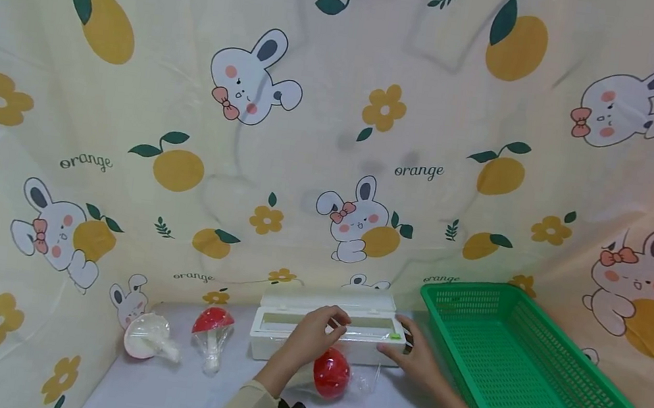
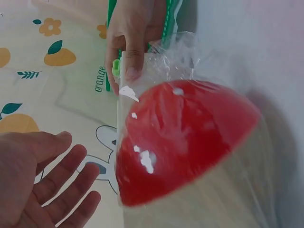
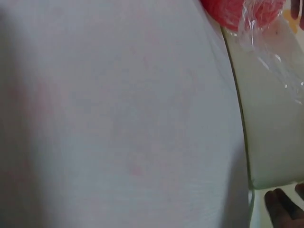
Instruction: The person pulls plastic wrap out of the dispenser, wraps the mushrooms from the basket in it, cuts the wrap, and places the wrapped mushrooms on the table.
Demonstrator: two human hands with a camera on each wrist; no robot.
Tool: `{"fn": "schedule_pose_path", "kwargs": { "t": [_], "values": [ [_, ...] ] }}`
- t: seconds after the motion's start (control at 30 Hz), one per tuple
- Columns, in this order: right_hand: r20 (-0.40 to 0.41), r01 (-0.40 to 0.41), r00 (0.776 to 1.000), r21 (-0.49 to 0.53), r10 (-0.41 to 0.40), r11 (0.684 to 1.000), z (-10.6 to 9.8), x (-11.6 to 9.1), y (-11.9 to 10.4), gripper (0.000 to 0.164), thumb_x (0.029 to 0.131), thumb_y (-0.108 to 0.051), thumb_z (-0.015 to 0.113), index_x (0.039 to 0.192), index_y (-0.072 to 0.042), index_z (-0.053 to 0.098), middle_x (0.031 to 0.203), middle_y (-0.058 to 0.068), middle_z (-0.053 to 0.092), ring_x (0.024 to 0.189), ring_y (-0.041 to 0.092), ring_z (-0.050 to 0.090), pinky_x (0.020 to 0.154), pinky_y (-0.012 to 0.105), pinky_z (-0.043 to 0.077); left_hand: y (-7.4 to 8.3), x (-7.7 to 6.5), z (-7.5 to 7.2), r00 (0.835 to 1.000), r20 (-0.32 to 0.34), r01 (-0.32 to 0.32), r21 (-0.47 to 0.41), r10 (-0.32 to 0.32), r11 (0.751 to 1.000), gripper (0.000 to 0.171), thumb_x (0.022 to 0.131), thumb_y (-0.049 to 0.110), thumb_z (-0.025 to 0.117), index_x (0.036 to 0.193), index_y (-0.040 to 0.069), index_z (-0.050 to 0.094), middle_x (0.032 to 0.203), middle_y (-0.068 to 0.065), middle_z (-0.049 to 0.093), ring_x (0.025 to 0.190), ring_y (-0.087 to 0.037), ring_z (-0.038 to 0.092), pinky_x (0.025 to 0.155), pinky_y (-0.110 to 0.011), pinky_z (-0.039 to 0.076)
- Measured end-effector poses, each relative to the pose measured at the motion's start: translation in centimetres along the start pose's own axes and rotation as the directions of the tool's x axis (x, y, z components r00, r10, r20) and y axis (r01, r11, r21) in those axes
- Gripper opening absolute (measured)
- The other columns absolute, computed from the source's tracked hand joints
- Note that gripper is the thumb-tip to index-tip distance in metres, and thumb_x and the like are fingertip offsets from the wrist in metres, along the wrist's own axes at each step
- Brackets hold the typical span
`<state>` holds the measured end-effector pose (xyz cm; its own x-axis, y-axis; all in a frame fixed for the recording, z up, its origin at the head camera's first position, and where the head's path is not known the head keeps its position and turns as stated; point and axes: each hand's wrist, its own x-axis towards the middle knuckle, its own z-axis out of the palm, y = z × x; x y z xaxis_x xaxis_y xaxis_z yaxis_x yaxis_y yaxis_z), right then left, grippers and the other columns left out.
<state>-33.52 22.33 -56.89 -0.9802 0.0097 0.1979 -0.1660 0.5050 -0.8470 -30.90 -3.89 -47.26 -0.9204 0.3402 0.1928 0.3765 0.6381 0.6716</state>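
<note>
Head view showed both hands at a white film dispenser (image 1: 324,329) standing open at the back of the table (image 1: 187,398), its lid tipped up toward 12 o'clock so the roll was within reach. A red mushroom (image 1: 331,373) lay just in front of it, at 6 o'clock from the box, loosely covered in clear film (image 2: 166,57) that ran back to the dispenser. The left hand (image 1: 311,335) hovered over the box edge with fingers spread and relaxed, gripping nothing, as the left wrist view confirmed. The right hand (image 1: 415,358) sat at the box's 3 o'clock end, thumb and fingers pinching down by the green slider (image 2: 114,68), likely to steady it. Two more mushrooms (image 1: 182,339) waited at 9 o'clock; a green basket (image 1: 528,365) stood at 3 o'clock
</note>
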Motion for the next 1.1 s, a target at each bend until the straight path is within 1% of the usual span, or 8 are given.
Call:
{"fn": "schedule_pose_path", "kwargs": {
  "t": [0.13,0.23,0.4,0.5,0.63,0.77,0.97,1.1],
  "values": [
    [-0.014,0.022,1.000,0.008,-0.022,1.000,-0.2,0.0,0.1,0.093,0.076,-0.048,0.085,0.152,-0.020,0.038,0.152,0.014,0.042,0.134,0.042,0.046,0.104,0.058,0.043,0.8,0.8,0.6,0.999,0.029,-0.014,-0.023,0.015,1.000,0.025,0.096,0.022,0.069,0.120,0.028,0.066,0.113,0.008,0.066,0.110,-0.017,0.061,0.088,-0.030,0.055],
    [-0.019,0.047,0.999,0.013,-0.046,0.999,-0.4,0.0,0.2,0.092,0.077,-0.044,0.085,0.151,-0.017,0.040,0.150,0.016,0.044,0.130,0.043,0.049,0.100,0.057,0.047,1.4,1.4,1.3,0.998,0.054,-0.041,-0.042,0.043,0.998,0.026,0.096,0.019,0.068,0.122,0.026,0.067,0.116,0.007,0.067,0.110,-0.016,0.062,0.091,-0.031,0.055],
    [-0.027,0.039,0.999,-0.004,-0.039,0.999,-0.5,0.0,0.6,0.091,0.076,-0.043,0.086,0.150,-0.016,0.042,0.147,0.016,0.047,0.124,0.039,0.054,0.094,0.051,0.052,2.0,2.4,2.6,0.993,0.083,-0.082,-0.054,0.087,0.995,0.028,0.096,0.018,0.069,0.123,0.024,0.068,0.115,0.009,0.068,0.107,-0.010,0.064,0.093,-0.029,0.054],
    [-0.035,0.031,0.999,0.007,-0.031,0.999,-0.5,-0.1,0.6,0.090,0.074,-0.042,0.088,0.149,-0.017,0.043,0.147,0.015,0.049,0.124,0.038,0.054,0.092,0.050,0.053,2.2,2.8,3.4,0.987,0.101,-0.119,-0.054,0.124,0.991,0.026,0.097,0.016,0.067,0.122,0.024,0.069,0.113,0.010,0.070,0.104,-0.007,0.064,0.092,-0.027,0.053],
    [-0.039,0.040,0.999,0.037,-0.039,0.999,-0.5,-0.3,0.5,0.089,0.075,-0.039,0.088,0.148,-0.016,0.044,0.147,0.019,0.047,0.124,0.041,0.054,0.092,0.053,0.052,2.2,3.1,4.2,0.975,0.122,-0.182,-0.054,0.188,0.982,0.025,0.099,0.012,0.063,0.122,0.020,0.068,0.113,0.006,0.071,0.103,-0.008,0.065,0.091,-0.026,0.052],
    [-0.042,0.044,0.998,0.053,-0.042,0.998,-0.6,-0.3,0.3,0.087,0.075,-0.038,0.088,0.147,-0.016,0.044,0.148,0.019,0.046,0.124,0.042,0.054,0.091,0.054,0.052,2.0,3.4,4.9,0.969,0.115,-0.215,-0.052,0.220,0.975,0.027,0.100,0.010,0.060,0.124,0.019,0.067,0.115,0.007,0.071,0.104,-0.008,0.064,0.090,-0.025,0.052],
    [-0.025,0.051,0.998,0.083,-0.049,0.995,-0.6,-0.4,0.4,0.086,0.074,-0.036,0.089,0.146,-0.018,0.046,0.150,0.017,0.045,0.126,0.040,0.053,0.090,0.050,0.053,1.9,3.8,5.8,0.971,0.115,-0.206,-0.037,0.209,0.978,0.027,0.102,0.011,0.058,0.124,0.024,0.068,0.116,0.013,0.070,0.104,-0.004,0.061,0.088,-0.025,0.051],
    [-0.023,0.078,0.997,0.093,-0.076,0.993,-0.6,-0.4,0.5,0.084,0.075,-0.034,0.089,0.145,-0.017,0.047,0.150,0.018,0.046,0.128,0.042,0.052,0.091,0.052,0.053,1.8,3.9,6.5,0.966,0.082,-0.246,0.002,0.245,0.969,0.026,0.100,0.010,0.060,0.123,0.017,0.068,0.112,0.008,0.073,0.104,-0.008,0.064,0.088,-0.025,0.051]
  ]
}}
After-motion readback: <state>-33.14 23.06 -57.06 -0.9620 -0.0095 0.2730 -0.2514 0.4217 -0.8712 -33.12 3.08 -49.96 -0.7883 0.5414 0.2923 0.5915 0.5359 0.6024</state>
